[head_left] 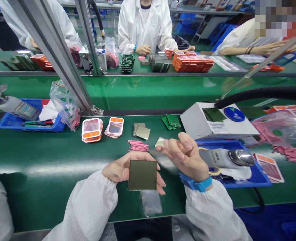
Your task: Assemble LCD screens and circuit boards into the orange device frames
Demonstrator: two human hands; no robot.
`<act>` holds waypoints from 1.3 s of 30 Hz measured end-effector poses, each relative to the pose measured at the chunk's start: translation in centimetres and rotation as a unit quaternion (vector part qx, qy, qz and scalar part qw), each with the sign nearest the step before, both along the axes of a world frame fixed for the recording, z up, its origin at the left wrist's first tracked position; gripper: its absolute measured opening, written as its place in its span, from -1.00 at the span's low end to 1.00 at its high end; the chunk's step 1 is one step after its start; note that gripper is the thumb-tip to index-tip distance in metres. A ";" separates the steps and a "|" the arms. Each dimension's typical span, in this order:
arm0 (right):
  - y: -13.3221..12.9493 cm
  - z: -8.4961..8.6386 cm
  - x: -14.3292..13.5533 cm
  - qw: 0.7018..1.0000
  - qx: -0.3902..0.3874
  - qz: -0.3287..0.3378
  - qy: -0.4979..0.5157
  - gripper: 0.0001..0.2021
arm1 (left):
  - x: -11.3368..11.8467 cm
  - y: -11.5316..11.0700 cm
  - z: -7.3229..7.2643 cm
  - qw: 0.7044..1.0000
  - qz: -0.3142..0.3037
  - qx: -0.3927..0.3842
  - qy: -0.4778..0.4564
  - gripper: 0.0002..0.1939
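My left hand [137, 169] is closed on a dark square display panel [142, 175], its thumb at the left edge and its fingers behind the right side. To the right, my right hand [184, 155] is raised with curled fingers; what they pinch, if anything, I cannot make out. A small pale piece [159, 142] shows behind its fingertips, and whether it is touched is unclear. Ahead of my left hand lie a pile of thin pink strips [138, 146] and several square panels [142, 131]. Beneath it, a clear plastic film [151, 203] rests near the table edge.
Orange-and-white frames [92, 130] and green circuit boards [171, 121] lie farther back. A blue tray [257, 180] with a dispenser bottle [225, 157] and a white box [213, 124] stand right. Another blue tray [32, 127] stands left. Co-workers sit beyond the metal post [60, 63].
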State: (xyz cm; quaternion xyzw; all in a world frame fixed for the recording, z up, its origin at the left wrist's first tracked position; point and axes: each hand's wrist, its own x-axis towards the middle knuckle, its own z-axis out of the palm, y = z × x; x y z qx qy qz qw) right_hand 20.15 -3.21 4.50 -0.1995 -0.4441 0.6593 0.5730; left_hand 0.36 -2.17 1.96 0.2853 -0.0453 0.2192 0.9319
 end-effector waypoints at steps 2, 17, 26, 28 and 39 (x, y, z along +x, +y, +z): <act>0.1 0.0 0.0 1.000 -0.004 -0.005 -0.001 -0.69 | 0.0 0.0 -0.1 1.000 0.007 0.002 -0.001 -0.35; 1.8 -2.0 -0.7 0.897 0.003 -0.417 -0.145 -0.74 | -0.2 0.9 -0.2 0.995 0.079 0.025 0.054 -0.43; -7.0 -4.2 -0.9 0.898 -0.101 -0.353 -0.242 -0.78 | -0.2 1.6 -0.4 0.982 0.162 -0.063 0.078 -0.40; -9.0 -5.4 -1.5 0.899 -0.131 -0.318 -0.270 -0.78 | 0.0 1.5 -0.5 0.984 0.152 -0.061 0.069 -0.42; -11.9 -8.7 -3.3 0.869 -0.120 -0.308 -0.369 -0.87 | 0.4 1.4 -1.4 0.983 0.147 -0.045 0.098 -0.42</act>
